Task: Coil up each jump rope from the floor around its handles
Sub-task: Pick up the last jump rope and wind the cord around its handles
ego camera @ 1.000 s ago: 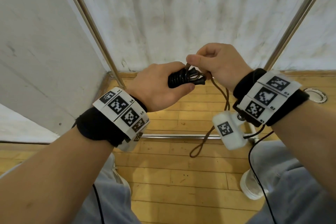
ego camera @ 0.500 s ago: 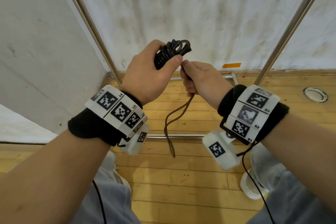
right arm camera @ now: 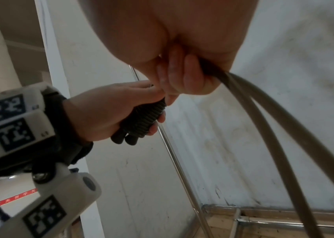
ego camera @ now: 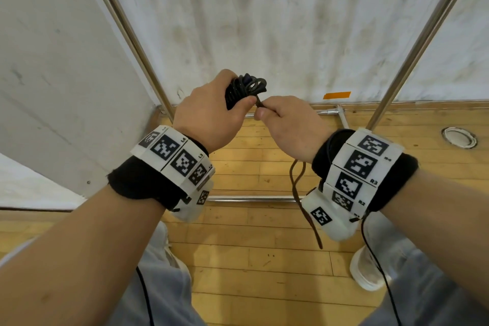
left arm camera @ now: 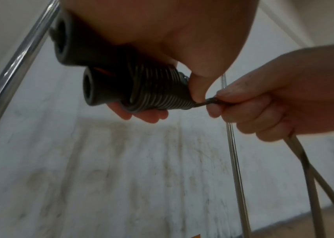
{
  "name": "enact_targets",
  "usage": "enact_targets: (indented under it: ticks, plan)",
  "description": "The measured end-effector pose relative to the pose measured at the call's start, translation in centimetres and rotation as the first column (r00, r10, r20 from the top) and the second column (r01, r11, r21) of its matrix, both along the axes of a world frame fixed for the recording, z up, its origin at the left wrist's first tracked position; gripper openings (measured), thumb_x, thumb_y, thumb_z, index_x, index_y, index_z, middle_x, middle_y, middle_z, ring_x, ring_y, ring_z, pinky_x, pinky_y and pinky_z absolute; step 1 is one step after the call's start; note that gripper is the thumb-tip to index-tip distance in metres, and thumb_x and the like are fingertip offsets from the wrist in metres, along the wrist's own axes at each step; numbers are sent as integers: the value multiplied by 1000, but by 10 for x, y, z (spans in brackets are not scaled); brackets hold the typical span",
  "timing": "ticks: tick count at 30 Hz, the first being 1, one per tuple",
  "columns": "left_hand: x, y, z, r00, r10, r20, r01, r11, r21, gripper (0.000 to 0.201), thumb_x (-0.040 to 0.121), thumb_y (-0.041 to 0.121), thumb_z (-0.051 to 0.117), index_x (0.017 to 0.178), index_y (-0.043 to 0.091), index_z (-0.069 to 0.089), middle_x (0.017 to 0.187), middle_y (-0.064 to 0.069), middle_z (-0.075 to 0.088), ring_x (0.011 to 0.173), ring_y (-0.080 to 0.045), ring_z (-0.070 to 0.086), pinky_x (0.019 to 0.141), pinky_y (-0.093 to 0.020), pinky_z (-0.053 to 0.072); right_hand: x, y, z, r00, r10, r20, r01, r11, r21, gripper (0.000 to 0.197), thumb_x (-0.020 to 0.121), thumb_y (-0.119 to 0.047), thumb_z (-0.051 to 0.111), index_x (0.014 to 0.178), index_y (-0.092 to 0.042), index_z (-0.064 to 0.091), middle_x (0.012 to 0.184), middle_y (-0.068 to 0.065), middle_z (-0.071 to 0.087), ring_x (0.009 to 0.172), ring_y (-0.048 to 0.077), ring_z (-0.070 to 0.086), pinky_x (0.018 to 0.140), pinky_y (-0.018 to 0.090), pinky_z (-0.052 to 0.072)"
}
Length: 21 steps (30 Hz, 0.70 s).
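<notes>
My left hand (ego camera: 211, 116) grips the two black jump rope handles (left arm camera: 93, 69) held side by side, with many turns of dark rope (left arm camera: 160, 90) wound tightly around them. The coil (ego camera: 244, 88) sticks up out of my fist. My right hand (ego camera: 285, 124) pinches the rope right beside the coil, thumb and forefinger (left arm camera: 223, 95) on the strand. Below that fist a doubled loop of loose rope (ego camera: 304, 201) hangs down past my right wrist; it shows as two strands (right arm camera: 268, 128) in the right wrist view.
I stand on a wooden floor (ego camera: 264, 259) in a corner of white walls. Metal rails (ego camera: 124, 24) slant up at left and right (ego camera: 423, 34), with a low rail (ego camera: 251, 198) across the floor. A round floor fitting (ego camera: 460, 137) lies right. My white shoe (ego camera: 366, 270) is lower right.
The handles went from lying sideways to standing up in my left hand. My right hand came down from above the coil to its right side, and the hanging loop grew shorter.
</notes>
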<state>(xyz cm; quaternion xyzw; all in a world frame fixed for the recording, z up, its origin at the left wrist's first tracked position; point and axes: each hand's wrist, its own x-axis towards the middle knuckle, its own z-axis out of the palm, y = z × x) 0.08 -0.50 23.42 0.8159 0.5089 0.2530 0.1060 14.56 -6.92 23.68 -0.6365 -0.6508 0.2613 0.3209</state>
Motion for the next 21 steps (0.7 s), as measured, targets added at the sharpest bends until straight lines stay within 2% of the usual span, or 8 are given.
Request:
enact_targets:
  ticks: [4, 7, 10, 13, 16, 18, 21]
  plan:
    - [-5, 7, 0, 997, 38, -63, -38, 999, 9, 38, 91, 53, 50, 116, 25, 47, 87, 5, 58, 76, -20, 57, 61, -31, 42, -1, -6, -2, 997, 53, 53, -55, 998, 19, 31, 97, -28, 43, 72, -13, 53, 57, -7, 42, 48, 8, 38, 43, 14, 31]
    - [-8, 10, -1, 994, 31, -104, -30, 999, 14, 38, 91, 52, 51, 117, 24, 47, 85, 5, 56, 73, -19, 54, 57, -30, 39, -2, -9, -4, 996, 59, 68, -61, 998, 34, 34, 97, -31, 43, 75, -9, 56, 56, -7, 42, 48, 8, 37, 44, 14, 33]
    - [-9, 10, 1, 990, 4, -139, -1, 1000, 22, 40, 91, 52, 51, 119, 24, 47, 85, 6, 55, 73, -19, 54, 59, -30, 42, 4, -6, -3, 998, 25, 64, -28, 998, 57, 33, 97, -32, 42, 76, -10, 55, 59, -6, 43, 51, 9, 39, 48, 20, 31]
    - [-10, 9, 3, 968, -9, -252, 11, 1000, 4, 38, 91, 54, 50, 117, 26, 48, 83, 6, 56, 72, -18, 56, 59, -31, 45, 7, -5, -5, 998, 16, 64, -19, 999, 51, 33, 98, -29, 42, 79, -8, 59, 57, -7, 42, 49, 8, 37, 45, 15, 29]
    - [-8, 7, 1, 916, -50, -398, 25, 997, -67, 32, 89, 54, 51, 109, 28, 51, 80, 7, 57, 74, -19, 58, 60, -32, 47, 7, -6, -8, 988, 62, 144, -63, 998, 1, 28, 96, -29, 45, 73, -18, 56, 59, -8, 46, 50, 9, 41, 48, 20, 31]
    - [-8, 5, 0, 894, -96, -438, 48, 992, -121, 27, 88, 55, 54, 103, 32, 51, 76, 12, 54, 72, -14, 56, 57, -29, 42, 10, -4, -5, 976, 71, 205, -71, 997, -7, 28, 94, -31, 49, 66, -28, 50, 60, -8, 48, 53, 8, 45, 50, 22, 30]
    - [-10, 2, 0, 884, -196, -424, 124, 974, -191, 24, 85, 56, 56, 100, 37, 55, 76, 16, 56, 70, -3, 53, 56, -26, 40, 14, 0, -2, 988, 29, 152, -37, 998, 51, 31, 93, -34, 51, 62, -30, 52, 57, -9, 48, 51, 2, 45, 49, 14, 30]
